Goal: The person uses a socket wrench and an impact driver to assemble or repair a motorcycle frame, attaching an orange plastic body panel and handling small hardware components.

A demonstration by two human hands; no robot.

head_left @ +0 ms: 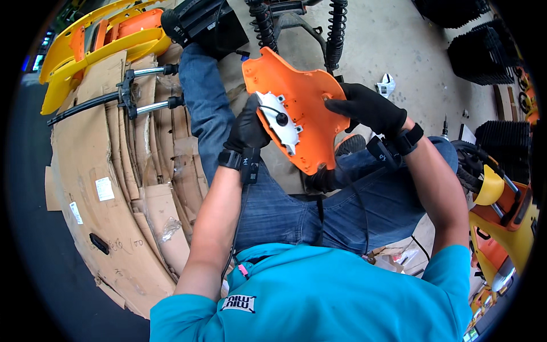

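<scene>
Between my two black-gloved hands is an orange plastic body panel [305,105], its inner side turned toward me. A white lamp housing [277,121] with a black cap and a thin cable sits against the panel's left part. My left hand [248,125] is closed round the left edge, by the lamp housing. At the upper right edge my right hand [373,108] grips the panel, thumb on the inner face and fingers partly hidden behind it. Beyond the panel stand two black coil-spring shock absorbers [336,34] on a vehicle frame.
Flattened cardboard [91,165] is stacked to my left, with a fork assembly [128,91] and yellow and orange panels [108,34] on it. A black box [213,25] stands near my foot. Black stacked trays [481,54] and yellow parts [491,185] line the right side.
</scene>
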